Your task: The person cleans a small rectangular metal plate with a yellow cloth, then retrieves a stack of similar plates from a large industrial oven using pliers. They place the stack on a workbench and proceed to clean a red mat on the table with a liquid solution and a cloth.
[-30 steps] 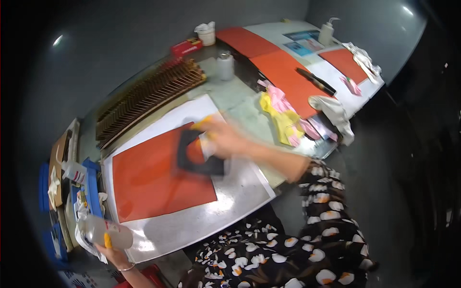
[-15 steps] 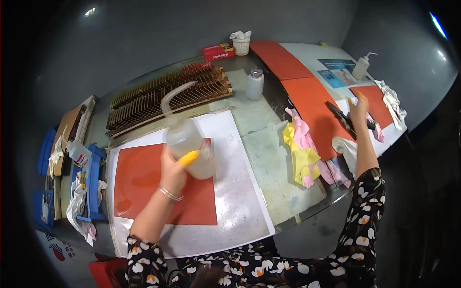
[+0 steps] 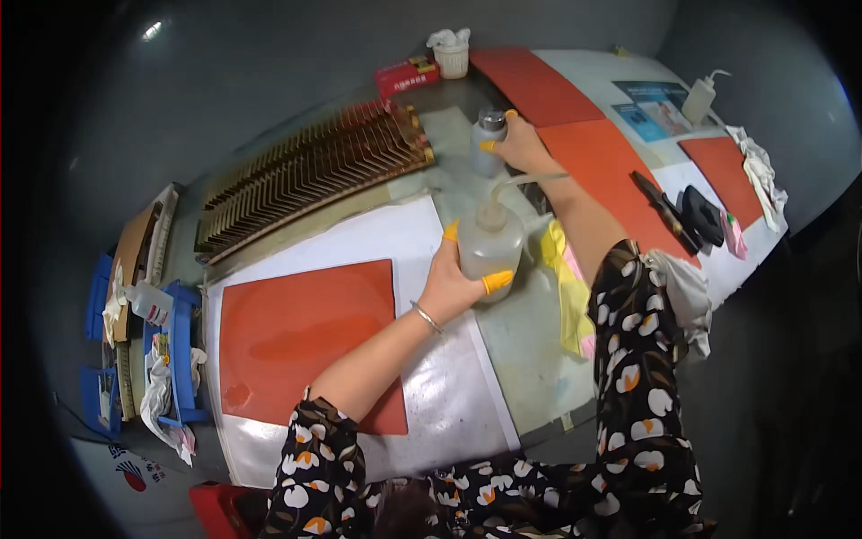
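**Two hands at a workbench, each on a bottle, seen from above.**

The grey workbench (image 3: pixel 539 359) carried a white sheet (image 3: pixel 449 422) with a red-orange mat (image 3: pixel 305 332) on it, and behind these a long slotted wooden rack (image 3: pixel 314 171). Half a second earlier the right arm had stretched far out to the tools at the right end; it had since swung inward, so that the right hand (image 3: pixel 521 144) closed round a small grey-capped bottle (image 3: pixel 489 139) near the rack's end. The left hand (image 3: pixel 453 278) kept its wrap-round hold on the translucent squeeze bottle (image 3: pixel 492 247), now carried off the mat to the bare bench just right of the sheet, upright, its bent spout (image 3: pixel 525 180) pointing toward the small bottle. Judged from this, work had turned from the mat to the two bottles. Yellow finger cots (image 3: pixel 496 282) covered several fingertips.
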Action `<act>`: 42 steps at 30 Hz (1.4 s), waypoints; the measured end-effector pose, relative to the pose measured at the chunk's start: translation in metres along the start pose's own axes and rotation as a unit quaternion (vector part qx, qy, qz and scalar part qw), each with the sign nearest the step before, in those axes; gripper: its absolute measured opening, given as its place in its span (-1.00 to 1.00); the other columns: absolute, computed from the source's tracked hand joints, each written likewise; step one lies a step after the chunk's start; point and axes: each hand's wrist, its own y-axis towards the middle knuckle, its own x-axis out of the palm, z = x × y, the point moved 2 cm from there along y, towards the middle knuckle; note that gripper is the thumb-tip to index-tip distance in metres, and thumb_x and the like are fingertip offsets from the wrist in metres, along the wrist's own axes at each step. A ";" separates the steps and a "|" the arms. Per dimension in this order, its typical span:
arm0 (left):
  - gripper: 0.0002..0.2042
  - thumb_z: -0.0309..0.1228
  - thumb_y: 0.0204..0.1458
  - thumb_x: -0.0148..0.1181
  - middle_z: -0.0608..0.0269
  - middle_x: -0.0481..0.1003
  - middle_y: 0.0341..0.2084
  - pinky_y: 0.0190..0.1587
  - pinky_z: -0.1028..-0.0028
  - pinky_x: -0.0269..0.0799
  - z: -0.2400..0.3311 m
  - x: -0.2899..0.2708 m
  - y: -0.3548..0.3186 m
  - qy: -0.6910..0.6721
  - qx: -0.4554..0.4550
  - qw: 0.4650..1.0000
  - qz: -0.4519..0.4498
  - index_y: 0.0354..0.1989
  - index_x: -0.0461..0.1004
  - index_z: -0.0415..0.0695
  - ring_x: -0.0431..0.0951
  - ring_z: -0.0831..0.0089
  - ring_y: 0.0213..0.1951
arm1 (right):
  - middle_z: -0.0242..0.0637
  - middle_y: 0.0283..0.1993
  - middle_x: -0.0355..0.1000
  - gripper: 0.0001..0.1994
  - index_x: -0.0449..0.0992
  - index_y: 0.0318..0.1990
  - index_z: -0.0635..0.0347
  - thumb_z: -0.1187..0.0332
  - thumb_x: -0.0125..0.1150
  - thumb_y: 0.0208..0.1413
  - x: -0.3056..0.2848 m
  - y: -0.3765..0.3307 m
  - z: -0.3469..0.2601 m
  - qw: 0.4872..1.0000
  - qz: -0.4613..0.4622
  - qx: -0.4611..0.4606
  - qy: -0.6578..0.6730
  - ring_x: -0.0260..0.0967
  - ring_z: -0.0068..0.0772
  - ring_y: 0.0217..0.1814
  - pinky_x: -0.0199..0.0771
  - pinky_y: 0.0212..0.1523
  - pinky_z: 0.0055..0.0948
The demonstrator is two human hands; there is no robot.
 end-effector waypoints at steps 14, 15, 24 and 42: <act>-0.17 -0.34 -0.32 0.38 -0.15 0.25 -0.03 0.08 0.32 0.21 -0.015 -0.004 -0.029 0.203 0.075 0.974 0.066 0.12 0.03 -0.41 0.30 0.09 0.02 | -0.20 -0.20 0.39 -0.52 0.31 -0.12 0.36 0.47 0.36 -0.26 -0.089 -0.264 -0.060 0.993 -0.014 0.059 0.098 0.37 -0.45 -0.16 0.36 -0.13 -0.47; -0.20 -0.34 -0.32 0.38 -0.15 0.26 -0.06 0.07 0.31 0.22 -0.011 -0.004 -0.036 0.244 0.103 0.957 0.115 0.10 0.06 -0.41 0.32 0.09 -0.01 | -0.18 -0.19 0.39 -0.53 0.32 -0.14 0.36 0.46 0.37 -0.26 -0.087 -0.269 -0.065 0.996 -0.003 0.060 0.068 0.38 -0.43 -0.17 0.36 -0.14 -0.47; -0.27 -0.36 -0.27 0.33 -0.14 0.29 -0.06 0.06 0.29 0.23 0.019 0.033 -0.113 0.211 0.115 0.971 -0.015 0.11 0.09 -0.33 0.31 0.06 0.01 | -0.14 -0.21 0.36 -0.43 0.29 -0.06 0.34 0.34 0.40 -0.26 -0.058 -0.299 -0.098 0.998 0.031 0.055 0.006 0.35 -0.33 -0.20 0.37 -0.22 -0.41; -0.49 -0.39 -0.31 0.35 -0.07 0.43 -0.28 -0.16 0.30 0.36 0.016 0.068 -0.081 0.223 0.065 0.968 -0.098 -0.15 0.27 -0.27 0.46 0.08 -0.20 | -0.05 -0.42 0.41 -0.62 0.38 -0.41 0.25 0.04 0.12 -0.06 -0.091 -0.277 -0.120 0.945 -0.070 -0.115 -0.298 0.41 -0.03 -0.35 0.37 -0.33 -0.21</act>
